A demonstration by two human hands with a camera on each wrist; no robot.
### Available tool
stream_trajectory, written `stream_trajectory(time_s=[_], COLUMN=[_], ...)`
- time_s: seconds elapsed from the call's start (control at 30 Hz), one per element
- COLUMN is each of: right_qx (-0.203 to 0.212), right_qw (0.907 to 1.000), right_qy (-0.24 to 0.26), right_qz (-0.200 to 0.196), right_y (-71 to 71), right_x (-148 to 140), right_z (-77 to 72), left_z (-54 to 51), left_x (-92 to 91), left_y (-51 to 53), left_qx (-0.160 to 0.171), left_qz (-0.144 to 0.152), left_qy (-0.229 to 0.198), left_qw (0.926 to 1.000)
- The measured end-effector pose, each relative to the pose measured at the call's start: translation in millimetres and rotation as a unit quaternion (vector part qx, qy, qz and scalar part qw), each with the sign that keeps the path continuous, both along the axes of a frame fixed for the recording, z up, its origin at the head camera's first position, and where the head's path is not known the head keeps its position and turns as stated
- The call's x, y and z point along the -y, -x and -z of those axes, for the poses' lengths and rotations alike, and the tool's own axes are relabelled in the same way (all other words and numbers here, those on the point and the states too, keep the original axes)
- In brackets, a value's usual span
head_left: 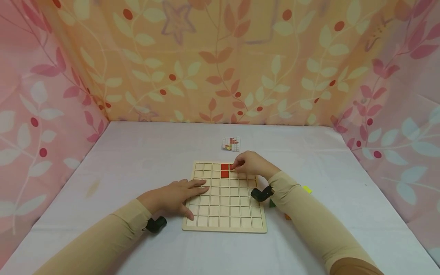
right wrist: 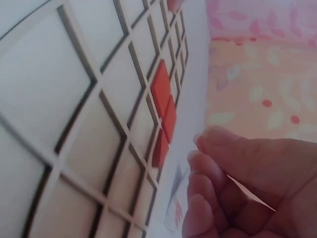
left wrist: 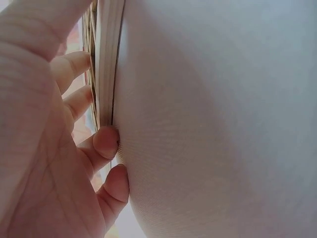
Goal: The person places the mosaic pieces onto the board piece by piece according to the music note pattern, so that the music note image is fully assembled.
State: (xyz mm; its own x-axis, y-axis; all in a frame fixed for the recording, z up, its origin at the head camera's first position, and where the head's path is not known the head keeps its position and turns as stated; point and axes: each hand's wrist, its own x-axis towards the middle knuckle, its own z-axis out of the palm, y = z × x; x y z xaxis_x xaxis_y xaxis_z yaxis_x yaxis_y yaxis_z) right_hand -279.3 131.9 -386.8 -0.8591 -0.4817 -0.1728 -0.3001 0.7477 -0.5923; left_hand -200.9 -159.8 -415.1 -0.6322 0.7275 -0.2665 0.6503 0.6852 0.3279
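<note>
Three red tiles (head_left: 224, 174) lie at the far end of the grid board (head_left: 227, 211) on the desk (head_left: 144, 160): two in one column, the third, poss. triangular, just right of the upper one. R hand (head_left: 252, 163) is near that third; its grip is narrow, thumb & index tips close, nothing visible between. L hand (head_left: 173, 196) spreads its fingers over the board's L side, prob. steadying it. Step in hand looks like laying reds per the pattern card (head_left: 234, 141). Next prob. calls for checking the fit, then fetching another pc.; yellow piece (head_left: 307, 189) & green piece (head_left: 272, 203) wait on the R.
</note>
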Motion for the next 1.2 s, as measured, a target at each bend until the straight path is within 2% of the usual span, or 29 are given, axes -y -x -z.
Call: stream_trajectory(time_s=[0.2,0.5,0.83,1.03,1.2], right_qx=[0.01,0.043,0.065,0.098,0.111], right_qw=[0.9998,0.9982,0.9933,0.9867,0.9842], right_qy=[-0.019,-0.022,-0.061,-0.073,-0.074], right_qz=[-0.002,0.035,0.074,0.108,0.117], right_y=[-4.4,-13.4,-24.8,-28.4,-29.4], right_x=[-25,-66,-107,-123,-131], right_z=[-6.4,-9.4,-1.7,3.8,11.6], left_z=[0.6,2.2,1.2,2.5,2.4], left_x=[-0.1,-1.1,-1.2,-0.5,0.1], left_y=[-0.5,0.2,0.8,0.6,0.0], left_qx=[0.0,-0.001,-0.002,0.003,0.007], left_qz=[-0.001,-0.007,-0.002,-0.009,-0.013], left_qy=[0.0,0.004,0.005,0.003,0.001], left_qw=[1.0,1.0,1.0,0.9999,0.9999])
